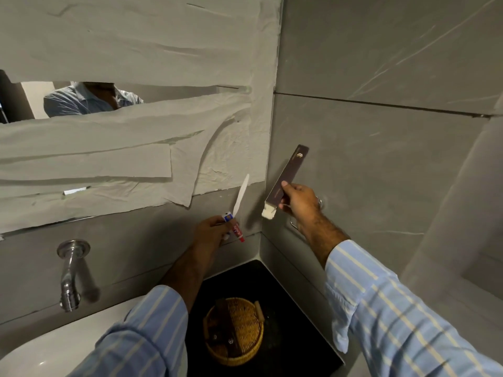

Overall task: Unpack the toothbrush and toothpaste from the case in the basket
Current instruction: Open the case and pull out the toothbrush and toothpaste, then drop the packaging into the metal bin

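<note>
I can't read the dark packs lying in the one basket (pixel 234 331) at the bottom centre; its left rim is cut off by my sleeve. My left hand (pixel 211 232) is closed on one white toothbrush (pixel 241 195) and one small toothpaste tube (pixel 233 226) at mid-frame. My right hand (pixel 299 204) pinches one dark case (pixel 289 175), its pale end showing.
</note>
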A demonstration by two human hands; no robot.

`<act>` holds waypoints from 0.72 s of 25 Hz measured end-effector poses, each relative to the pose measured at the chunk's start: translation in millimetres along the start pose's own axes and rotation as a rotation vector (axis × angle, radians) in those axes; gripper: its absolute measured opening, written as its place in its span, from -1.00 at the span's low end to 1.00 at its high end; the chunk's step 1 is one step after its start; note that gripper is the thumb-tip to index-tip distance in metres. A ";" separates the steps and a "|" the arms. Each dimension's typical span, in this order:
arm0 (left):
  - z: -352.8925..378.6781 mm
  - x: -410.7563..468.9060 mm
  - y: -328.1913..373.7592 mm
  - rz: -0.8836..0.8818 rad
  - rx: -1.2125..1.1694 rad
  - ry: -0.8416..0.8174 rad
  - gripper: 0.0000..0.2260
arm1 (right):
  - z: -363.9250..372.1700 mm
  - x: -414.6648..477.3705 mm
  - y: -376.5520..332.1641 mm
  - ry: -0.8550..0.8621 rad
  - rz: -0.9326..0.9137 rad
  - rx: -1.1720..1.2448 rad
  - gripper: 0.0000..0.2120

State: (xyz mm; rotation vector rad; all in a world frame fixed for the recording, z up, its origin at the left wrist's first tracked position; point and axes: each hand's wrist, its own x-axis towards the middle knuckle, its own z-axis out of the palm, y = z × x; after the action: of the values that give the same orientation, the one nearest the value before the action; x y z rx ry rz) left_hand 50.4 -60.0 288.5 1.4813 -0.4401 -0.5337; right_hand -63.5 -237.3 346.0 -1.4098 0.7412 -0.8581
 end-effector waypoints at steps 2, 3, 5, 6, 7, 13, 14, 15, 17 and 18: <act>7.1 -2.0 -8.8 -0.041 0.003 -0.031 -0.84 | -9.5 -13.5 18.9 -0.065 0.049 -0.055 -0.75; 11.5 -3.1 -15.7 -0.069 0.018 -0.043 -0.84 | -16.0 -21.9 29.5 -0.074 0.075 -0.086 -0.74; 20.4 -7.5 -31.8 -0.137 0.060 -0.058 -0.85 | -29.8 -40.8 50.8 -0.057 0.143 -0.138 -0.74; 25.5 -11.3 -42.3 -0.181 0.089 -0.077 -0.87 | -37.4 -51.6 62.4 -0.046 0.186 -0.145 -0.75; 30.4 -15.6 -52.9 -0.224 0.124 -0.107 -0.88 | -44.5 -61.2 74.2 -0.039 0.228 -0.146 -0.77; 76.2 -52.7 -134.2 -0.429 0.251 -0.339 -0.85 | -102.9 -123.3 154.9 0.060 0.493 -0.235 -0.75; 84.5 -60.6 -147.2 -0.481 0.260 -0.372 -0.91 | -114.3 -134.1 167.9 0.078 0.531 -0.247 -0.74; 92.7 -68.5 -160.6 -0.531 0.260 -0.409 -0.95 | -126.0 -145.2 180.7 0.099 0.565 -0.257 -0.74; 107.5 -82.7 -187.9 -0.605 0.276 -0.487 -0.95 | -151.5 -166.1 206.6 0.147 0.629 -0.276 -0.74; 116.2 -90.9 -201.6 -0.635 0.300 -0.528 -0.94 | -166.4 -177.0 220.1 0.174 0.667 -0.274 -0.74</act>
State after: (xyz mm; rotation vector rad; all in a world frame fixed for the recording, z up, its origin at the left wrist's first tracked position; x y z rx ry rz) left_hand -104.3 -103.7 97.3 1.7629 -0.4654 -1.4329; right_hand -282.2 -178.3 109.1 -1.2048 1.4028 -0.3616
